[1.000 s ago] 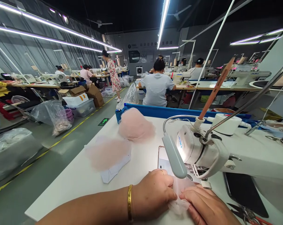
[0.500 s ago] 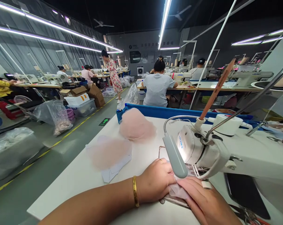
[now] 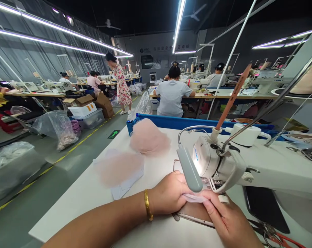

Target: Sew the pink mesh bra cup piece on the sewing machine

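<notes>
Inspector: Both hands have advanced toward the needle since 0.5 s ago, carrying the pink mesh piece (image 3: 194, 197) further under the sewing machine head (image 3: 217, 165).

Clerk: Grip?

Inspector: Left hand (image 3: 168, 194) is curled narrow, fingertips pinching the mesh's left edge. Right hand (image 3: 226, 220) lies flatter, fingers pressing the right edge down. The mesh rests on the machine bed, just before the presser foot, partly hidden by the lamp arm (image 3: 189, 168).

Clerk: Handling?

Inspector: I judge it very light, limp, sheer and easily snagged or stretched; best held at its edges, both sides, kept taut.

Clerk: Beyond?

Inspector: 2 stacks of pink mesh (image 3: 119, 168) lie on the white table (image 3: 81, 203). Scissors (image 3: 277, 237) sit at right. Farther off, a seated person in a grey shirt (image 3: 172, 94).
</notes>
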`<state>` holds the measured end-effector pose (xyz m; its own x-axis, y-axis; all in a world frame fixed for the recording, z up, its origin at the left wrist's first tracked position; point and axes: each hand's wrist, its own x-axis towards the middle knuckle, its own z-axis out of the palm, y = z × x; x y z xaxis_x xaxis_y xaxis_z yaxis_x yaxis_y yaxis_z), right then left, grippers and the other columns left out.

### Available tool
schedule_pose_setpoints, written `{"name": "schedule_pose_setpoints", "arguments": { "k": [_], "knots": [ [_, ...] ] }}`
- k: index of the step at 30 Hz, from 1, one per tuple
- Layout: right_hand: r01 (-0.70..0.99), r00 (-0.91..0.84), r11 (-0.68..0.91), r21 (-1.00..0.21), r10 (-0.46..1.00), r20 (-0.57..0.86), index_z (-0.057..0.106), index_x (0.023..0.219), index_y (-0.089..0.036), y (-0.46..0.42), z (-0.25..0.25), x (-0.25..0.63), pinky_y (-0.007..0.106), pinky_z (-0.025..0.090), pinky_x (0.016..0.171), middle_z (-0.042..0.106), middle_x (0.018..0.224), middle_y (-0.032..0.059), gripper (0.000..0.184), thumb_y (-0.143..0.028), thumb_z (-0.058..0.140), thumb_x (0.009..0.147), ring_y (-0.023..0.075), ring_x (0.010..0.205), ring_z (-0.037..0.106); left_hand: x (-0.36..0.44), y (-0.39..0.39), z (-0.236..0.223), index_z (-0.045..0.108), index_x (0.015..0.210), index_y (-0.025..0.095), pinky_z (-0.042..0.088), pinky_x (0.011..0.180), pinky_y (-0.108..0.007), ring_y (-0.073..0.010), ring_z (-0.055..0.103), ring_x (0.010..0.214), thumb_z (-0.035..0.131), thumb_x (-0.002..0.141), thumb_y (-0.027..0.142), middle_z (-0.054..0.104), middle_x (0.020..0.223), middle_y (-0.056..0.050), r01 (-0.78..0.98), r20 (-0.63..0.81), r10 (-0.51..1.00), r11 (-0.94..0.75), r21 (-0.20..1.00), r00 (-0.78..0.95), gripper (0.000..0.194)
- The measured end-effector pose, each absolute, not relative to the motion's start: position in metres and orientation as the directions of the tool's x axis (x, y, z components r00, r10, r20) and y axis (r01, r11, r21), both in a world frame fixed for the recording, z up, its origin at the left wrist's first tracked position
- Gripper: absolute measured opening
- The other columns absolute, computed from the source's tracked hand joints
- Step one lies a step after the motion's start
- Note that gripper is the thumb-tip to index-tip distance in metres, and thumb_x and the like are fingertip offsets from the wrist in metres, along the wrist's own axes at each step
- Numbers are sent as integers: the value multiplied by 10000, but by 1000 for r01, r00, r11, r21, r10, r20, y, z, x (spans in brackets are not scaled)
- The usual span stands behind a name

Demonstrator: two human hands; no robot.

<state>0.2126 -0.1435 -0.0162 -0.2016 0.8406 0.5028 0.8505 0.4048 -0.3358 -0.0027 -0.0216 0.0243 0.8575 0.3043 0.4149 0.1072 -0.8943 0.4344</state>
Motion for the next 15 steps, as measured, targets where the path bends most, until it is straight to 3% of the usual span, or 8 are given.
{"name": "schedule_pose_setpoints", "arguments": {
  "k": [3, 7, 12, 15],
  "knots": [
    [797, -416, 558, -231, 785, 459, 680, 1089, -268, -148, -6, 209, 279, 602, 748, 775, 958, 28, 206, -200, 486, 1068, 199, 840, 762, -10, -31, 21, 699, 826, 205, 476, 844, -350, -208, 629, 900, 659, 894, 165, 735, 967, -25, 137, 353, 210, -966, 221, 912, 89],
    [780, -503, 619, -95, 709, 494, 660, 987, -250, -153, 0, 206, 262, 556, 724, 753, 858, 8, 150, -179, 535, 1028, 176, 750, 730, -17, -41, 17, 587, 720, 206, 398, 753, -373, -176, 535, 767, 653, 906, 161, 680, 805, 27, 96, 305, 116, -992, 78, 945, 203],
    [791, -509, 611, -37, 690, 515, 669, 1078, -244, -151, 1, 211, 268, 542, 752, 792, 959, 18, 240, -115, 485, 993, 173, 768, 744, -16, -37, 19, 535, 699, 203, 382, 738, -376, -167, 458, 719, 628, 897, 143, 650, 785, 32, 102, 286, 121, -992, 80, 951, 227],
    [796, -507, 606, 0, 667, 546, 679, 1140, -229, -148, 2, 211, 270, 540, 771, 802, 1028, 17, 309, -80, 471, 966, 169, 808, 753, -13, -32, 19, 537, 721, 203, 394, 746, -366, -168, 483, 759, 636, 909, 162, 667, 834, 22, 138, 228, 173, -977, 160, 958, 216]
  ]
}}
